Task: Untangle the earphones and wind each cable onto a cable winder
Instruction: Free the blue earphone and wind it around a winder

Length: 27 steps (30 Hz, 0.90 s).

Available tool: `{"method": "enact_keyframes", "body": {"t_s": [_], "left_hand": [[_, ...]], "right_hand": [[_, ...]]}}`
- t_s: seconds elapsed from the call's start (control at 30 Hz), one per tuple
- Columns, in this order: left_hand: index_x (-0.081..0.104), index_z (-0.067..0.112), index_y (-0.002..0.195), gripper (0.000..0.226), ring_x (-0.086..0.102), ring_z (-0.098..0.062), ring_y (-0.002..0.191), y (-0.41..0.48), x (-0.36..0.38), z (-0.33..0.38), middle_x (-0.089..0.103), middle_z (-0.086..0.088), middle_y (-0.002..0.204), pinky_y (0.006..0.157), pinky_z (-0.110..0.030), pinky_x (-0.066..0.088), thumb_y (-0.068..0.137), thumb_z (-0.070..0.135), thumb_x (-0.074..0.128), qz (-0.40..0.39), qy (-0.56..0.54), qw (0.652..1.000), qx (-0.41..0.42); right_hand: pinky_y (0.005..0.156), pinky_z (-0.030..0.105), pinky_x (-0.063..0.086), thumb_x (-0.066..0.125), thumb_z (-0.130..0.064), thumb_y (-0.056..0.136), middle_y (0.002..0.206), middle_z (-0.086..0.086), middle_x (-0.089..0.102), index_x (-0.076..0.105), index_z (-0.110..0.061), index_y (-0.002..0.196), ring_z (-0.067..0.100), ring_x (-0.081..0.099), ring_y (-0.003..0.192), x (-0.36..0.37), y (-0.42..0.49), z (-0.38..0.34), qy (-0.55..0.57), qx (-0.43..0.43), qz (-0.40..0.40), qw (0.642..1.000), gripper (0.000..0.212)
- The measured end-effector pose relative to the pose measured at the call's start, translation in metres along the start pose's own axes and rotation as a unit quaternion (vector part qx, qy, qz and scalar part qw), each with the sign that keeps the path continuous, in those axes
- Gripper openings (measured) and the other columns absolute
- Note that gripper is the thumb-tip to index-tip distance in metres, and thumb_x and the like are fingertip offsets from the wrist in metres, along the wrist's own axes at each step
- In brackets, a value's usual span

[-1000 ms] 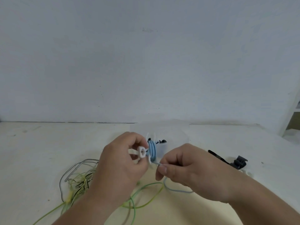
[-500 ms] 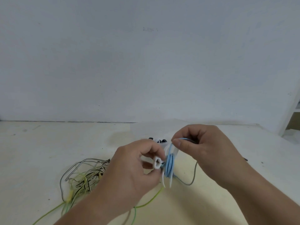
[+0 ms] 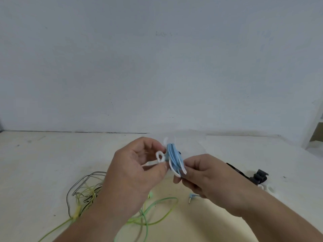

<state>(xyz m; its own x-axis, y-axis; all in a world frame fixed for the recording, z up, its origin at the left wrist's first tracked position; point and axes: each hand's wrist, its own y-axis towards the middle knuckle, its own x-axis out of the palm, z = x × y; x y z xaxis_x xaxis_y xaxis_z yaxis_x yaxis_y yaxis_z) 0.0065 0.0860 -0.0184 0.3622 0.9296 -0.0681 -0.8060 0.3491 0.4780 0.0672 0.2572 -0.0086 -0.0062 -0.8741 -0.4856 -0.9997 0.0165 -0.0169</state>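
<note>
White winder (image 3: pixel 175 169) held in the air over the bench (image 3: pixel 35 163), mid-frame, between both hands. Blue cable (image 3: pixel 172 154) sits in a thick bundle of turns around its core, flanges on both sides.

Left hand (image 3: pixel 136 172): comes in from lower left, back of hand to the camera, thumb and forefinger pinching the winder's white ring tab (image 3: pixel 160 157). Other fingers curled.

Right hand (image 3: pixel 206 175): comes in from lower right, touching the winder's right flange, fingers curled, thumb and forefinger pinching the blue cable at the spool edge. The cable's tail comes out under this hand; angled plug (image 3: pixel 192 196) is just below it, can't tell if it touches the bench.

Green-yellow tangle (image 3: pixel 87 191) with a dark cable mixed in lies on the bench at lower left, partly behind the left forearm. Black winder (image 3: pixel 258 178) is on the bench right of the right hand, apart from it. Clear box (image 3: pixel 190 142) is just behind the winder.
</note>
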Motion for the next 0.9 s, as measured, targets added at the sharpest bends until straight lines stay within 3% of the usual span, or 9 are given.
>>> {"method": "enact_keyframes", "body": {"t_s": [0.1, 0.2, 0.27, 0.43, 0.57, 0.73, 0.8, 0.9], "left_hand": [[0.068, 0.022, 0.085, 0.022, 0.074, -0.026, 0.08, 0.0004, -0.0002, -0.0005, 0.077, -0.003, 0.087, 0.083, -0.05, 0.059, 0.068, 0.013, 0.078, 0.022, -0.012, 0.999, -0.026], [0.068, 0.023, 0.086, 0.024, 0.072, -0.038, 0.084, -0.0012, 0.0018, -0.0016, 0.076, -0.005, 0.092, 0.089, -0.066, 0.052, 0.066, 0.022, 0.079, 0.019, -0.026, 0.999, -0.044], [0.068, 0.024, 0.086, 0.024, 0.074, -0.034, 0.084, -0.0012, 0.0022, -0.0033, 0.074, -0.008, 0.096, 0.09, -0.063, 0.054, 0.064, 0.025, 0.08, 0.022, -0.031, 0.998, -0.051], [0.072, 0.024, 0.079, 0.019, 0.074, -0.034, 0.092, 0.0032, 0.0008, -0.0066, 0.072, -0.02, 0.103, 0.08, -0.04, 0.061, 0.063, 0.019, 0.082, 0.026, -0.103, 0.991, -0.083], [0.074, 0.023, 0.076, 0.028, 0.071, -0.039, 0.099, 0.0038, -0.0002, -0.0075, 0.069, -0.026, 0.106, 0.079, -0.038, 0.06, 0.05, 0.03, 0.084, 0.027, -0.137, 0.985, -0.099], [0.069, 0.022, 0.08, 0.021, 0.075, -0.029, 0.082, 0.0032, -0.0011, -0.0086, 0.074, -0.01, 0.096, 0.084, -0.046, 0.059, 0.066, 0.017, 0.084, 0.038, -0.031, 0.996, -0.078], [0.066, 0.025, 0.081, 0.024, 0.072, -0.031, 0.07, 0.0013, -0.0007, -0.0077, 0.075, -0.007, 0.091, 0.067, -0.032, 0.052, 0.075, 0.01, 0.084, 0.028, 0.036, 0.997, -0.06], [0.062, 0.027, 0.08, 0.028, 0.048, -0.014, 0.043, -0.0013, 0.0007, -0.0074, 0.074, -0.006, 0.076, 0.046, -0.018, 0.033, 0.082, 0.001, 0.072, 0.028, 0.091, 0.995, -0.038]], "right_hand": [[0.052, 0.019, 0.031, 0.047, -0.025, 0.105, 0.051, -0.013, 0.046, 0.07, -0.011, 0.083, 0.004, 0.037, 0.047, 0.0013, -0.0011, -0.0005, -0.025, -0.008, -0.025, 0.999, 0.035], [0.054, 0.022, 0.032, 0.046, -0.025, 0.105, 0.052, -0.013, 0.045, 0.069, -0.012, 0.082, 0.008, 0.037, 0.05, 0.0035, -0.0021, -0.0016, -0.05, -0.013, -0.041, 0.998, 0.034], [0.055, 0.023, 0.031, 0.046, -0.025, 0.105, 0.054, -0.011, 0.043, 0.068, -0.012, 0.082, 0.01, 0.036, 0.052, 0.0037, -0.0025, -0.0017, -0.06, -0.01, -0.044, 0.997, 0.034], [0.048, 0.013, 0.031, 0.048, -0.026, 0.102, 0.063, -0.008, 0.049, 0.07, -0.018, 0.077, 0.002, 0.037, 0.046, 0.0011, -0.0029, -0.0035, -0.144, 0.009, 0.003, 0.99, 0.034], [0.043, 0.014, 0.028, 0.047, -0.027, 0.102, 0.071, 0.004, 0.049, 0.07, -0.016, 0.079, 0.008, 0.034, 0.046, -0.0002, -0.0045, -0.005, -0.179, 0.015, 0.001, 0.984, 0.034], [0.053, 0.016, 0.036, 0.048, -0.031, 0.102, 0.067, -0.009, 0.05, 0.07, -0.02, 0.077, 0.005, 0.041, 0.053, 0.0, -0.0068, -0.0065, -0.147, 0.002, -0.013, 0.989, 0.035], [0.059, 0.024, 0.039, 0.048, -0.031, 0.102, 0.065, -0.008, 0.048, 0.069, -0.02, 0.076, 0.01, 0.041, 0.058, -0.0013, -0.007, -0.0063, -0.128, -0.014, -0.025, 0.991, 0.035], [0.058, 0.029, 0.032, 0.048, -0.03, 0.103, 0.063, -0.002, 0.043, 0.069, -0.018, 0.079, 0.017, 0.035, 0.06, -0.003, -0.0085, -0.0063, -0.093, -0.041, -0.061, 0.993, 0.035]]}}
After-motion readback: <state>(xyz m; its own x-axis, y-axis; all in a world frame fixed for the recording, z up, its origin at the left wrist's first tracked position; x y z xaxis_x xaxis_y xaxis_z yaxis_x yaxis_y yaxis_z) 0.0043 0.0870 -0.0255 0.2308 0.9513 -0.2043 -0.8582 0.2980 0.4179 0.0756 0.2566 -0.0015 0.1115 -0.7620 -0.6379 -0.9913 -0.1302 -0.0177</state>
